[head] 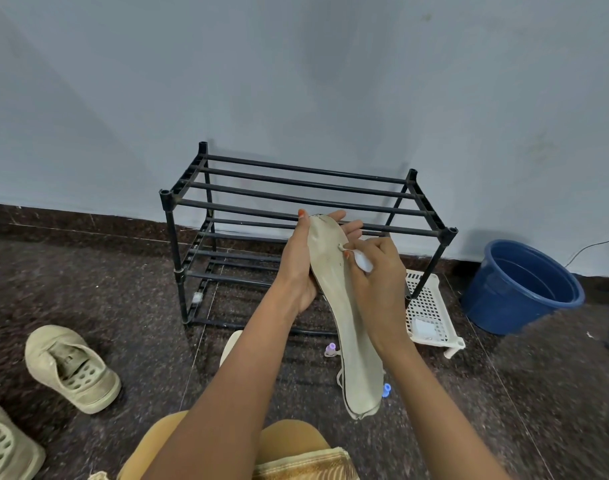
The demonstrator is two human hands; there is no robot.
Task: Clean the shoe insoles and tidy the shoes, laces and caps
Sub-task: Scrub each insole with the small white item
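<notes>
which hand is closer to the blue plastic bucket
Right. The right hand, wiping the beige insole, is on the side of the blue plastic bucket; the left hand is beyond the insole.

Left hand: the left hand [301,268] cradles a long beige fabric insole [344,306] from behind, fingers showing past its upper end.
Right hand: the right hand [379,275] presses a small white wipe [362,262] against the insole's upper face.
Floor: two beige perforated shoes [72,368] lie left on the dark speckled floor [123,289].
Background: black tubular shoe rack [296,216], white perforated plastic tray [431,313], blue plastic bucket [521,289].
</notes>
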